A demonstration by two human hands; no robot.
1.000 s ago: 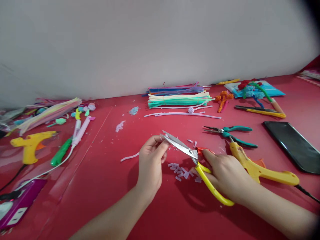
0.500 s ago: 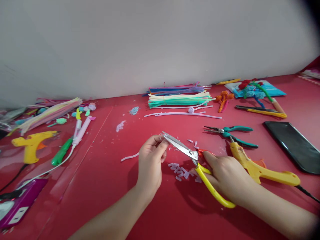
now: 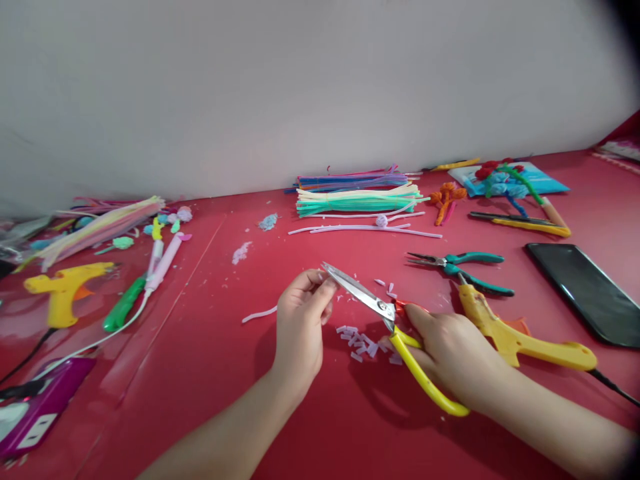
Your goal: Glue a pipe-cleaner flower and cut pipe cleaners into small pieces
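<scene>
My left hand point(image 3: 303, 320) is closed in a pinch at the scissor tips, with a bit of lilac pipe cleaner showing at the fingertips. A lilac strand point(image 3: 259, 315) juts out left of this hand; the part between is hidden. My right hand point(image 3: 447, 347) grips scissors point(image 3: 357, 288) with yellow and red handles. Their blades look nearly closed and point up-left to my left fingertips. Beneath the blades lies a small heap of cut lilac pieces point(image 3: 363, 343), with a few more point(image 3: 385, 287) beyond the blades.
Teal-handled pliers point(image 3: 457, 261), a yellow glue gun point(image 3: 525, 341) and a phone point(image 3: 585, 290) lie to the right. Pipe cleaner bundles point(image 3: 360, 200) lie along the wall. At left are another glue gun point(image 3: 65, 287), a corded pink-white tool point(image 3: 163, 263) and a purple power strip point(image 3: 47, 407).
Both hands and the scissors hold almost the same pose. The objects on the right appear shifted very slightly left, as the view turns a little.
</scene>
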